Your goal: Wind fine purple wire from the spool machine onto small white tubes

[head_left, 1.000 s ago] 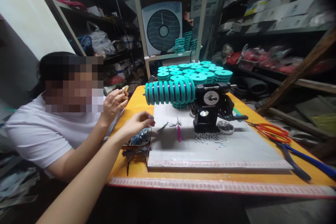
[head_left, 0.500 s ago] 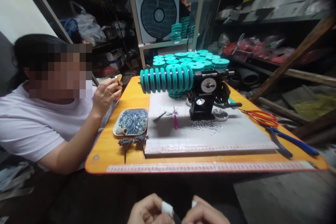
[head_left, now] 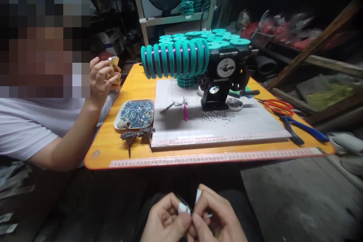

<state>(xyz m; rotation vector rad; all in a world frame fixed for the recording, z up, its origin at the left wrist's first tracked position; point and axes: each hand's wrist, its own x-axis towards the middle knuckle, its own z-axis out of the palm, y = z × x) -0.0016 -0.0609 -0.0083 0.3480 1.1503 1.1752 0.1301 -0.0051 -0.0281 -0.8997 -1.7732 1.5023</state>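
Low in front of my lap, my left hand (head_left: 167, 219) and my right hand (head_left: 217, 215) meet fingertip to fingertip, both closed in a pinch. White material that looks like tape covers the tip of each index finger. A small pale end (head_left: 209, 216) shows beside my right fingers; what the pinches hold is mostly hidden. Beyond the hands is the table's near edge with a measuring tape strip (head_left: 210, 157) along it. A black winding machine (head_left: 215, 94) on the grey board (head_left: 176, 132) carries a row of teal spools (head_left: 174, 60) with purple wire.
On the left, a tray (head_left: 115, 123) holds small bluish pieces, and another person's hand (head_left: 100, 79) grips a phone. Dark bristly clusters (head_left: 137, 133), a magenta-handled tool (head_left: 185, 112), loose metal bits (head_left: 217, 116), orange-handled scissors (head_left: 279, 106) and blue-handled pliers (head_left: 309, 129) lie on the table.
My hands have risen in view and come together, fingertips touching. The table and machine have shifted up and slightly left as the camera tilted down.
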